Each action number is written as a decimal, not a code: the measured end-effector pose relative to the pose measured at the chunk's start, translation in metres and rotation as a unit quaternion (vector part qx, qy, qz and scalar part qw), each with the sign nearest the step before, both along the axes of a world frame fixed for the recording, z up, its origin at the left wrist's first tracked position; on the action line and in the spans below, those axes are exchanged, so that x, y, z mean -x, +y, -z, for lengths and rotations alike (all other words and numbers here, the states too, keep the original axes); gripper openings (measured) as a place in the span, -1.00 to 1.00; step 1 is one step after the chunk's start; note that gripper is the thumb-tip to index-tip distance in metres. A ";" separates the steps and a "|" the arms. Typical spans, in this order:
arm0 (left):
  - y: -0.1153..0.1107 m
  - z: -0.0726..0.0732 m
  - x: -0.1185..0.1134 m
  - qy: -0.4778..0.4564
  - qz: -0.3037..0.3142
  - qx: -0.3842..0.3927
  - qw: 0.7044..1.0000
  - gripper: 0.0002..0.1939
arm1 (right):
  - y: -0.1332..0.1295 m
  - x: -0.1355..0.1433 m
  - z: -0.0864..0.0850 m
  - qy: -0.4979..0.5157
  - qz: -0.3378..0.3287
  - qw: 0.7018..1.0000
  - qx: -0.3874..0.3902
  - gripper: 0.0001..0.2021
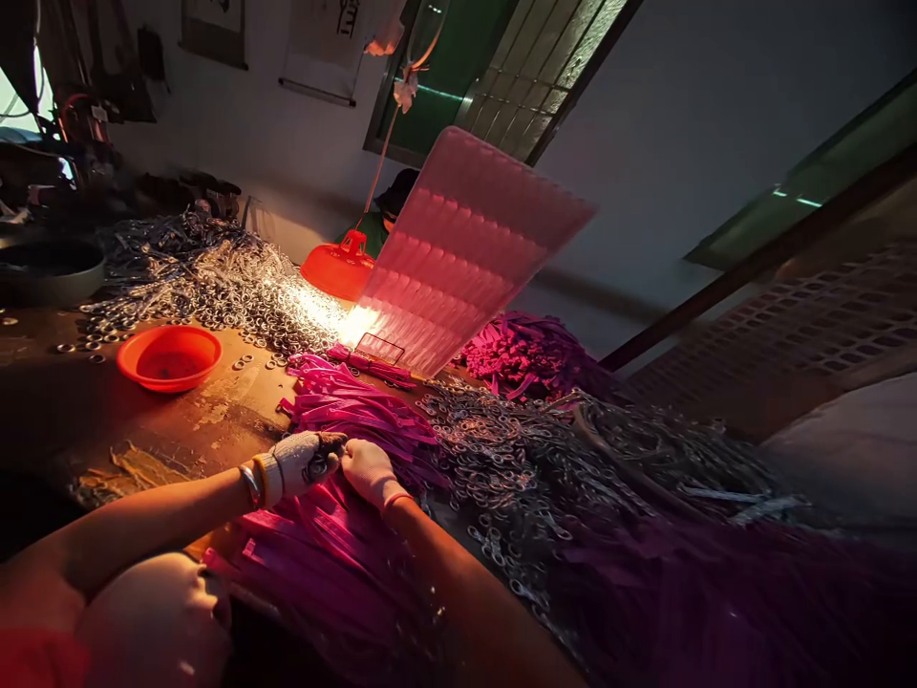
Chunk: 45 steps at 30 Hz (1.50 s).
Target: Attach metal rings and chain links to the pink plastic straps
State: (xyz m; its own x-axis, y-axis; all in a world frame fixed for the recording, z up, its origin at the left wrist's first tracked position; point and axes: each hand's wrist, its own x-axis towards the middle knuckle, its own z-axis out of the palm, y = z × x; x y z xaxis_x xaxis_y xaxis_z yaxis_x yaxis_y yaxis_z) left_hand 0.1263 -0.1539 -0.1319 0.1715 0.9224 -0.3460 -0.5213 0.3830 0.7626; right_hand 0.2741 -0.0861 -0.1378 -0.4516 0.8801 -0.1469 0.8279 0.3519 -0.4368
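Note:
My left hand (301,465), in a white glove with dark patches at the fingers, is closed just above a spread of magenta strips (322,554). Against its fingertips my right hand (368,470), in a pale glove, is closed in a pinch. What the two hands pinch between them is too small and too covered to make out. Just beyond the hands, a bundle of magenta strips (358,406) lies on the table. To the right of the right hand spreads a heap of metal rings with grey straps (494,449).
A red bowl (170,359) stands on the brown table (236,411). Behind it is a pile of metal rings (229,282). A red lamp (340,266) hangs beside an upright pink translucent panel (473,248), partly hiding a person in a dark hat (396,194). More magenta strips (534,354) lie behind.

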 end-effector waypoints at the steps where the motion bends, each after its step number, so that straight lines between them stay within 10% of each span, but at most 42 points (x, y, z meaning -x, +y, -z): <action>1: -0.001 -0.001 -0.002 -0.006 0.009 0.024 1.000 -0.93 | 0.004 -0.006 -0.008 0.029 0.001 0.999 0.021 -0.80; 10: -0.003 -0.007 -0.024 -0.056 0.075 0.136 0.986 -0.86 | -0.039 -0.072 -0.078 0.269 0.008 0.945 0.187 -0.69; 21: 0.015 -0.020 -0.032 -0.013 0.003 0.074 0.997 -0.93 | -0.170 -0.096 -0.029 0.310 0.062 0.928 0.197 -0.78; 25: 0.016 -0.034 -0.033 0.021 0.039 0.042 0.998 -0.91 | -0.160 -0.101 -0.040 0.311 -0.008 0.940 0.142 -0.76; 35: -0.004 -0.050 -0.042 0.195 0.171 -0.060 0.964 -0.65 | -0.084 -0.105 -0.042 0.343 0.060 0.936 -0.057 -0.73; 45: -0.010 -0.052 -0.055 0.262 0.226 -0.052 0.937 -0.62 | -0.092 -0.094 -0.046 0.041 0.033 0.987 -0.150 -0.73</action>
